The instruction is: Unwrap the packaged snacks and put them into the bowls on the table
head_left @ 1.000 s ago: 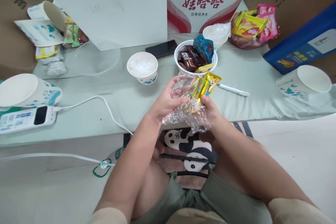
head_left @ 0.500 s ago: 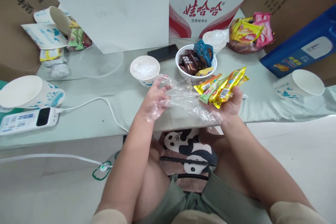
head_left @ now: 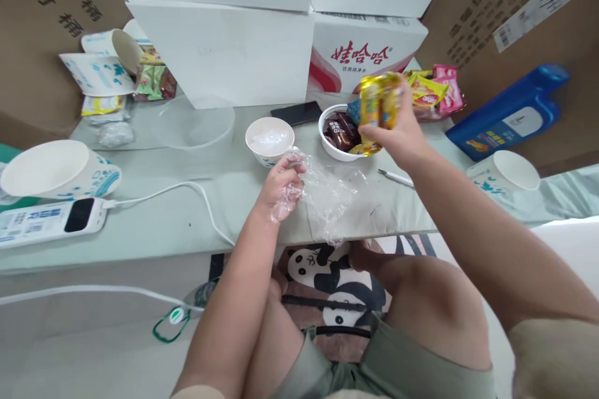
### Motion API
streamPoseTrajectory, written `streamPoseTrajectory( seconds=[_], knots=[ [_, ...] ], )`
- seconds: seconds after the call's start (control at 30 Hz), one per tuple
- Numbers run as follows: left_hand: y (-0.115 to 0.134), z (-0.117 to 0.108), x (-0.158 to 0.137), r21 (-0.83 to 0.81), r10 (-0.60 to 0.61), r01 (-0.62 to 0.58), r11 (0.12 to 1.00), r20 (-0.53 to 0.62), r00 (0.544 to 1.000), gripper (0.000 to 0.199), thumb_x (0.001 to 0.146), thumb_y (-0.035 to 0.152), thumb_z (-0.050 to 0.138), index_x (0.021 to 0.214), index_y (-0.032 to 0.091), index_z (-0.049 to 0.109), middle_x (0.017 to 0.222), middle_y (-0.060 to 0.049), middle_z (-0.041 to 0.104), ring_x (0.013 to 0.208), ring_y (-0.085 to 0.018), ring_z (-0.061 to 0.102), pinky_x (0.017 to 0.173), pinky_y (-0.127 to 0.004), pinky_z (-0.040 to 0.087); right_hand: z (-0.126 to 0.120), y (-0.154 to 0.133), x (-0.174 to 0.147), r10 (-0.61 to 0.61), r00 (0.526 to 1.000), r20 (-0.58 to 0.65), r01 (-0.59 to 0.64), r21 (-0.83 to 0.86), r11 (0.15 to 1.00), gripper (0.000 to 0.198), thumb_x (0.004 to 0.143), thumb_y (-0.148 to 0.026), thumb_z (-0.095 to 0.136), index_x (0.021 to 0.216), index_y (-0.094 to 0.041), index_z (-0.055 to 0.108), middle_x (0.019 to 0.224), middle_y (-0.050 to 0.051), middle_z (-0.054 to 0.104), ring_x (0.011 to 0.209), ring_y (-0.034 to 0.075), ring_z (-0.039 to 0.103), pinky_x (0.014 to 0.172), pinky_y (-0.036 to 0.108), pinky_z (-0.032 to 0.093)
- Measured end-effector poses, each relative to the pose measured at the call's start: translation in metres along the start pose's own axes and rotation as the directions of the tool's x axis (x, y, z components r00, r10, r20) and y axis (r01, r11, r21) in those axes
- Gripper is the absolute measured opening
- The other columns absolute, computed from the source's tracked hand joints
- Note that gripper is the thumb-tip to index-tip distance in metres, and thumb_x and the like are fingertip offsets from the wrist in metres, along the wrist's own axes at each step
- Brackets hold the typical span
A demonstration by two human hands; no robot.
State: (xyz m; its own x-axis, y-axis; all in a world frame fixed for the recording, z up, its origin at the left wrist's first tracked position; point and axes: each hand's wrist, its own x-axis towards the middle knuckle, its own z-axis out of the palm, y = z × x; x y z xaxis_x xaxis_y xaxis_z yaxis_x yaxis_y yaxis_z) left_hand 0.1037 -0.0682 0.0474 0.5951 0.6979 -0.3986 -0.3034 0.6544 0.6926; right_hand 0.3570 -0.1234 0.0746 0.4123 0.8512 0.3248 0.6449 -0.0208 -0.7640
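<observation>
My left hand (head_left: 283,189) is closed on a clear plastic bag (head_left: 330,193), which hangs limp to the right over the table edge. Several yellow-wrapped snack packets (head_left: 380,100) are gripped in my right hand (head_left: 400,134), raised over the right side of a white bowl (head_left: 334,148). That bowl holds dark brown packets (head_left: 342,128), and part of a blue wrapper shows behind my fingers. Just behind my left hand stands a paper cup (head_left: 270,139) with clear plastic inside.
A black phone (head_left: 297,113) lies behind the cup. To the right are a white pen-like stick (head_left: 395,178), a blue bottle (head_left: 508,115) and a paper cup (head_left: 517,171). At left sit a clear plastic bowl (head_left: 195,124), a large paper bucket (head_left: 60,171) and a white power bank (head_left: 53,219) with its cable.
My right hand has moved up and away from the plastic bag, carrying the yellow packets over the white bowl. My left hand still holds the bag, now hanging loose. The view has shifted slightly.
</observation>
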Motion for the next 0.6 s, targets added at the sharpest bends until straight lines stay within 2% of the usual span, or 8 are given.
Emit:
streamPoseTrajectory(
  seconds=[0.03,0.1,0.17,0.23,0.3,0.37,0.43,0.6],
  knots=[
    [0.0,-0.001,0.0,0.011,0.012,-0.012,1.0,0.005,1.0,0.039,0.053,0.001,0.057,0.087,0.018,0.055,0.072,0.009,0.056,0.034,0.0,0.032,0.031,-0.015,0.02,0.006,-0.004,0.01,-0.007,0.999,0.05,0.014,-0.139,0.99,0.098,0.071,-0.049,0.078,0.156,-0.032,0.032,0.153,0.012,0.048,0.131,0.036,0.057,0.107,0.056,0.05],
    [-0.001,-0.003,0.001,0.033,0.034,-0.034,0.999,0.013,0.999,0.04,0.051,0.003,0.057,0.088,0.018,0.057,0.074,0.008,0.057,0.035,-0.001,0.034,0.031,-0.017,0.022,0.018,-0.011,0.024,0.117,0.984,0.132,-0.058,-0.383,0.922,0.102,0.066,-0.047,0.084,0.155,-0.027,0.038,0.154,0.019,0.044,0.127,0.043,0.058,0.105,0.064,0.049],
    [-0.002,-0.006,0.002,0.044,0.046,-0.047,0.998,0.023,0.999,0.041,0.051,0.004,0.058,0.089,0.019,0.058,0.074,0.008,0.057,0.035,-0.001,0.034,0.031,-0.017,0.023,0.028,-0.016,0.03,0.271,0.954,0.125,-0.15,-0.585,0.797,0.094,0.067,-0.051,0.084,0.149,-0.025,0.048,0.151,0.024,0.043,0.121,0.049,0.06,0.1,0.07,0.048],
    [-0.002,-0.008,0.001,0.045,0.052,-0.053,0.998,0.033,0.998,0.041,0.05,0.005,0.06,0.089,0.019,0.058,0.075,0.008,0.057,0.036,-0.001,0.033,0.032,-0.017,0.022,0.035,-0.018,0.032,0.315,0.945,0.084,-0.168,-0.702,0.692,0.086,0.072,-0.058,0.079,0.147,-0.024,0.051,0.154,0.026,0.039,0.128,0.055,0.053,0.101,0.074,0.043],
    [-0.002,-0.01,0.0,0.042,0.057,-0.059,0.997,0.033,0.998,0.04,0.05,0.006,0.061,0.088,0.019,0.059,0.076,0.007,0.057,0.037,-0.001,0.034,0.032,-0.017,0.022,0.039,-0.014,0.032,0.236,0.968,0.087,-0.093,-0.747,0.658,0.085,0.078,-0.061,0.073,0.15,-0.025,0.047,0.162,0.024,0.031,0.142,0.057,0.038,0.107,0.077,0.035],
    [-0.002,-0.011,-0.001,0.035,0.064,-0.065,0.997,0.031,0.997,0.038,0.051,0.007,0.062,0.087,0.019,0.059,0.076,0.007,0.057,0.038,-0.001,0.034,0.034,-0.016,0.022,0.043,-0.005,0.031,0.144,0.98,0.137,0.005,-0.741,0.671,0.086,0.081,-0.059,0.068,0.155,-0.025,0.041,0.168,0.02,0.024,0.15,0.054,0.026,0.114,0.075,0.029],
    [-0.001,-0.012,-0.002,0.029,0.068,-0.069,0.997,0.034,0.997,0.036,0.052,0.007,0.063,0.085,0.019,0.059,0.076,0.007,0.057,0.039,-0.001,0.035,0.034,-0.016,0.022,0.048,0.005,0.029,0.11,0.974,0.198,0.067,-0.715,0.696,0.084,0.086,-0.056,0.062,0.158,-0.023,0.037,0.17,0.019,0.025,0.153,0.051,0.024,0.117,0.072,0.026],
    [-0.002,-0.012,-0.001,0.031,0.074,-0.076,0.997,0.037,0.997,0.035,0.052,0.007,0.064,0.084,0.019,0.058,0.074,0.007,0.057,0.039,0.0,0.034,0.035,-0.017,0.021,0.06,0.014,0.03,0.132,0.965,0.225,0.07,-0.71,0.7,0.072,0.093,-0.05,0.05,0.158,-0.021,0.039,0.168,0.017,0.032,0.155,0.049,0.023,0.119,0.072,0.02]
  ],
)
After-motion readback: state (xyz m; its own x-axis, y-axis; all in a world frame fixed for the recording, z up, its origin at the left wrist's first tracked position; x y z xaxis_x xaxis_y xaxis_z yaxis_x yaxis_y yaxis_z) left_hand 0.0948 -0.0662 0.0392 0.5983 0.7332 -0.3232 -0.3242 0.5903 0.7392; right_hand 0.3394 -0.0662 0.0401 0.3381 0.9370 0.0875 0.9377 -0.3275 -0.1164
